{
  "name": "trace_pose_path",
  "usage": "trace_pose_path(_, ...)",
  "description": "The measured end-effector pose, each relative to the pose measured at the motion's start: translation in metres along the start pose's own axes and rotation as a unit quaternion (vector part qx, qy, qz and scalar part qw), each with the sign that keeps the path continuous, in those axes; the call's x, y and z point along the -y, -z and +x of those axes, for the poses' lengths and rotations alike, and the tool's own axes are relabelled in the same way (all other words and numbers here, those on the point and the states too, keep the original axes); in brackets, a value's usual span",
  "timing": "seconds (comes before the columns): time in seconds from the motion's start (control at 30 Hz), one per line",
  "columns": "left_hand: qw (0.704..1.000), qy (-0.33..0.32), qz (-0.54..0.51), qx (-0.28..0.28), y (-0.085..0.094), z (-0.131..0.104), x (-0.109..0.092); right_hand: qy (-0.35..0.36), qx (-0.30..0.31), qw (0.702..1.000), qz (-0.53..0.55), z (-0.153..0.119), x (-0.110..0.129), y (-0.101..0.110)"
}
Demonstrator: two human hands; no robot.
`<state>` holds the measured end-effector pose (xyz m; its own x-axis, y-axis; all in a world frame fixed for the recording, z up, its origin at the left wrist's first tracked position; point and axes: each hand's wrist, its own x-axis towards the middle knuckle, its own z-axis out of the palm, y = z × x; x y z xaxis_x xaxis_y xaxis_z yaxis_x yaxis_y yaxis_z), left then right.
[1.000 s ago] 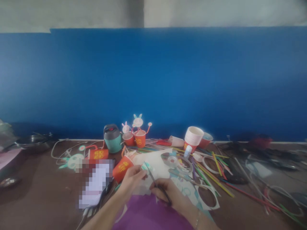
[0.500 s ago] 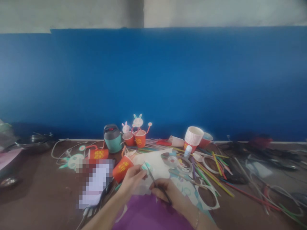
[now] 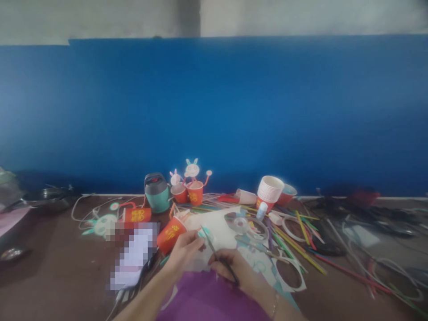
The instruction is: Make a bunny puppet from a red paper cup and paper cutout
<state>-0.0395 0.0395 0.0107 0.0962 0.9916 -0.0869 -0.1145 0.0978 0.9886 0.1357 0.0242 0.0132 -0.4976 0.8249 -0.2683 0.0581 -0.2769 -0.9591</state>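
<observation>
My left hand (image 3: 187, 248) pinches a small white paper piece with a green mark (image 3: 203, 232). In my right hand (image 3: 232, 266) is a pair of dark scissors (image 3: 219, 257), its blades pointing up and left beside the piece. White paper (image 3: 219, 227) lies beyond my hands. Left of my left hand, a red cup (image 3: 171, 234) leans over. Purple cloth (image 3: 209, 296) shows below both hands.
A phone (image 3: 135, 258) lies at left, near a green flask (image 3: 157, 196). Rabbit figures stand in red cups (image 3: 195, 192) at the back. Stacked paper cups (image 3: 270, 191), a tape roll (image 3: 240, 224) and coloured sticks (image 3: 301, 252) are at right.
</observation>
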Motion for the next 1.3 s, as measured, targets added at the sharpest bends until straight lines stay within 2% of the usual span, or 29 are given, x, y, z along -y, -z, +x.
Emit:
trace_pose_path(0.37,1.0,-0.022,0.007,-0.016,0.0,0.001,0.003,0.016,0.009,1.0,-0.006,0.0,-0.002,0.001)
trace_pose_path(0.57,0.999,-0.032,0.014,-0.006,0.0,0.0,-0.002,-0.034,-0.011,0.999,-0.026,-0.004,0.006,-0.002)
trace_pose_path(0.87,0.999,-0.033,0.02,0.01,0.001,0.001,-0.001,-0.014,-0.002,0.999,-0.038,-0.004,0.005,-0.001)
trace_pose_path(1.3,0.998,-0.036,0.056,-0.011,0.0,0.0,-0.003,-0.021,-0.013,0.998,-0.051,-0.007,0.016,-0.003)
